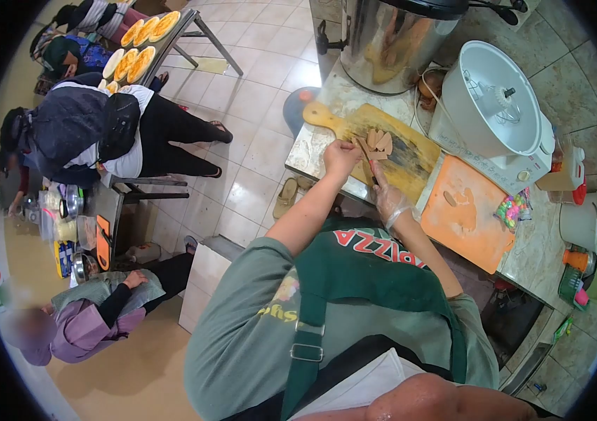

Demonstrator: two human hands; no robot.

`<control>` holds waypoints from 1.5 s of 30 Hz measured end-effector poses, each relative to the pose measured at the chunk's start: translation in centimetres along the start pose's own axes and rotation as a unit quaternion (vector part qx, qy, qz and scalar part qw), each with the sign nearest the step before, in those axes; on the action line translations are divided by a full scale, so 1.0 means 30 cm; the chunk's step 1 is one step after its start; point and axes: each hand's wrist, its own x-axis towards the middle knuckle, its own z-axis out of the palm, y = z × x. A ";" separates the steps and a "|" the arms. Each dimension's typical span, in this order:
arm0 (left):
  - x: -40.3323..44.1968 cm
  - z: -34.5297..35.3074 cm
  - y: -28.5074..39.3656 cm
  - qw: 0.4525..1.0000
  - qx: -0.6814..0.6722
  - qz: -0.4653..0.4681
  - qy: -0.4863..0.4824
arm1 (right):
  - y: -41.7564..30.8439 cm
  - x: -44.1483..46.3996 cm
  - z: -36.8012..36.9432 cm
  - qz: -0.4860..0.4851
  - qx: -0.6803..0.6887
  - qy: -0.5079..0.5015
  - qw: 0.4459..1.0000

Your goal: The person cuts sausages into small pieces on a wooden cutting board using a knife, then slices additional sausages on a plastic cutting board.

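Note:
On the worn yellow cutting board [421, 144] lies a small pile of brown slices [379, 142]. My right hand [392, 202], in a clear plastic glove, is closed around the handle of a knife [369, 158], whose blade reaches the near side of the slices. Just left of the blade, my left hand [341, 158] is closed in a pinch at the board's edge; what its fingertips hold is too small to tell. An orange cutting board [463, 210] sits to the right with a single brown slice [450, 197] on it.
Behind the boards stand a large metal pot [390, 52] and a white mixer [495, 102]. A colourful bag [514, 209] and jugs [565, 168] are at the right. Several people are around tables at the left, where flat topped breads [145, 29] lie.

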 end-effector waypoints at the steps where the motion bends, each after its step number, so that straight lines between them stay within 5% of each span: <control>1: 0.000 0.000 -0.001 1.000 -0.015 -0.003 -0.002 | 0.010 0.010 0.012 -0.003 -0.001 0.002 1.000; 22: -0.008 -0.016 -0.004 0.998 0.047 0.027 -0.023 | 0.030 -0.136 -0.043 0.043 0.036 -0.076 0.996; 28: -0.001 -0.012 0.004 0.998 0.048 0.006 -0.030 | 0.034 -0.081 0.007 0.024 0.025 0.012 0.999; 45: 0.000 -0.015 0.004 0.999 -0.005 -0.010 -0.039 | -0.028 0.056 0.021 0.016 0.003 -0.021 1.000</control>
